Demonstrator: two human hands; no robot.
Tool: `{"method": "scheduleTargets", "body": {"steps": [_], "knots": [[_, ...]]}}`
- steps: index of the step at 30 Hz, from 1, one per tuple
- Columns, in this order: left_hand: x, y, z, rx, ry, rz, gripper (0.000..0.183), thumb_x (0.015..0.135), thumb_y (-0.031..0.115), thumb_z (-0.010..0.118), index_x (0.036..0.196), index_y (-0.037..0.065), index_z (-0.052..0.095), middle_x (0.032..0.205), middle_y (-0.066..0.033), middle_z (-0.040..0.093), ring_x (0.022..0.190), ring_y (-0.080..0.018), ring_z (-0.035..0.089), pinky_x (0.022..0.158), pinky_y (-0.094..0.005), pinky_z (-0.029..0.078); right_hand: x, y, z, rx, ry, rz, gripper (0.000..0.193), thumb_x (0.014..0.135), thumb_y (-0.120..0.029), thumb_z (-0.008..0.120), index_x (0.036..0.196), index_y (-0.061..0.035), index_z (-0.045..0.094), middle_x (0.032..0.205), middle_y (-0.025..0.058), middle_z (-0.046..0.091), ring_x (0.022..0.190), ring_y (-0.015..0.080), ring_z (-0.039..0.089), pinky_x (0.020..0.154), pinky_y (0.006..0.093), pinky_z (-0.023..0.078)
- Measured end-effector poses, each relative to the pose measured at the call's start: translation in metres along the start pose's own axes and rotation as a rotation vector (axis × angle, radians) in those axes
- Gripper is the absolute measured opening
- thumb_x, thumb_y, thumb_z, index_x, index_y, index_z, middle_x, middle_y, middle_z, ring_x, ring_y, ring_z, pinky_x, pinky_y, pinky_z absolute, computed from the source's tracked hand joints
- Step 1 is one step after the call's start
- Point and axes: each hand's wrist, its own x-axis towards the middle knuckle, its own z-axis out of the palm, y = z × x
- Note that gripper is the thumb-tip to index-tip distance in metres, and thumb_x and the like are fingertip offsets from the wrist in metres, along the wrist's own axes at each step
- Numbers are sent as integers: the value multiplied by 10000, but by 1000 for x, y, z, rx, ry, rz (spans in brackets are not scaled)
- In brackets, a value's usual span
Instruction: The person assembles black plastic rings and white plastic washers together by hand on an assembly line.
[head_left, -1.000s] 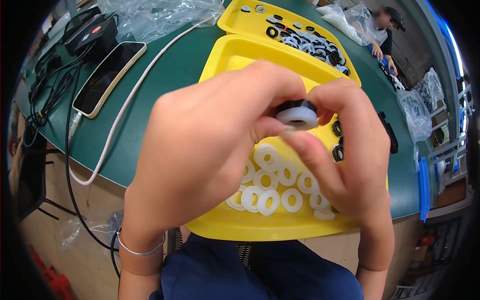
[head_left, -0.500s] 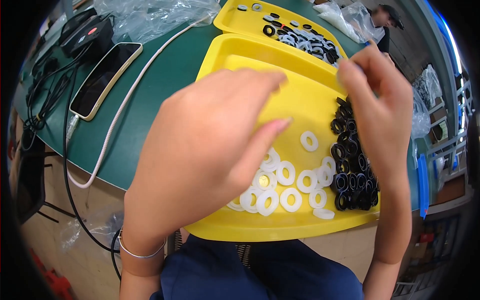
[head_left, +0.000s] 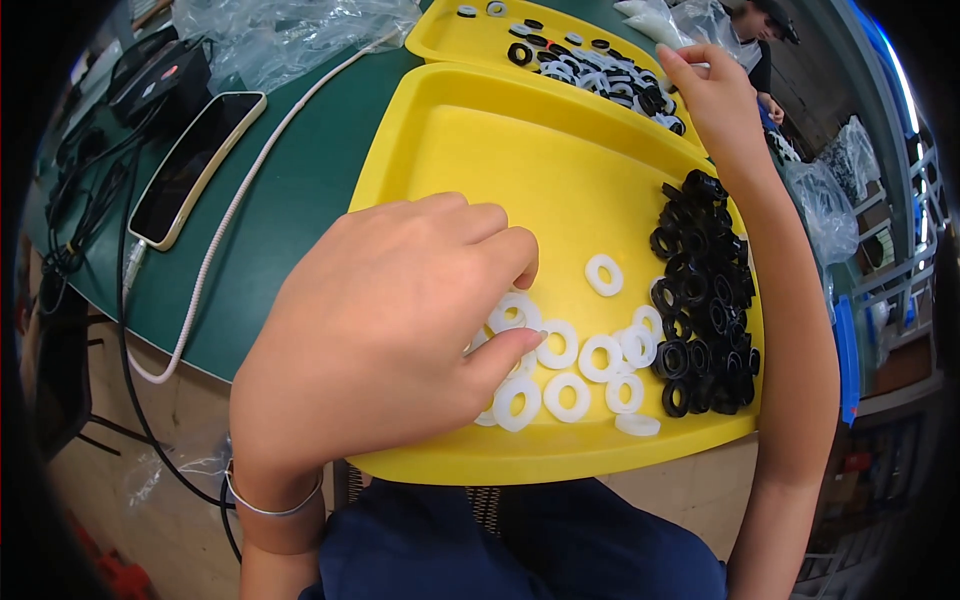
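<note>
My left hand (head_left: 400, 320) hovers over the lower left of the near yellow tray (head_left: 470, 125). Its thumb and curled forefinger are apart, and nothing shows between them. Just under and beside it lie several white rings (head_left: 568, 397), partly hidden by the hand. One white ring (head_left: 604, 275) sits apart, higher up. Black rings (head_left: 690, 300) are heaped along the tray's right side. My right hand (head_left: 715, 100) is raised by the right edge of the far yellow tray (head_left: 440, 28), fingers drawn together; whatever they hold, if anything, cannot be made out. Mixed black and white rings (head_left: 610, 80) fill part of that tray.
On the green table (head_left: 290, 200) lie a phone (head_left: 195, 170), a pale coiled cable (head_left: 235, 200), black cords with a dark device (head_left: 160, 85) and clear plastic bags (head_left: 290, 35). Another person (head_left: 765, 60) is at the far right, near more plastic bags (head_left: 825, 215).
My right hand has moved up and away, from over the near tray to the far tray's right edge. My left hand has come lower, toward the white rings. The view has shifted slightly.
</note>
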Motion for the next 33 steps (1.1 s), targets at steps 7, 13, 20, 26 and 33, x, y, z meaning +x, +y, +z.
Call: {"method": "scheduleTargets", "body": {"steps": [7,13,20,26,33], "knots": [[1,0,0,-26,-7,33,230,658,114,719,841,65,589,780,-73,548,730,-256,570,604,-336,436,5,13,-6,183,-50,-14,343,900,-321,582,1037,-7,586,698,22,576,654,65,539,602,207,431],[0,-5,1,-133,40,8,197,685,87,709,830,58,580,759,-75,522,718,-225,562,593,-306,425,-65,-35,-51,-107,-438,157,233,806,-198,645,820,31,601,657,75,571,598,141,535,573,284,429],[3,-3,0,-815,313,-246,91,825,55,632,876,3,577,816,10,555,745,-51,532,623,-205,428,-100,-43,-51,-258,-398,-52,142,777,-83,652,824,23,571,768,105,562,649,192,527,623,293,437],[0,-7,-1,-939,407,-252,332,843,-20,574,1171,-29,532,956,-79,619,787,-82,583,701,-198,462,-100,-95,-44,269,-274,-9,133,880,-44,576,997,0,530,921,6,543,827,75,519,766,198,415],[3,-3,0,-1002,451,-164,325,835,-54,561,1157,-59,517,1055,-102,599,878,-119,608,794,-229,479,-111,-116,-29,635,-306,-223,404,787,27,628,1170,29,500,1040,52,531,845,76,522,793,206,418]]}}
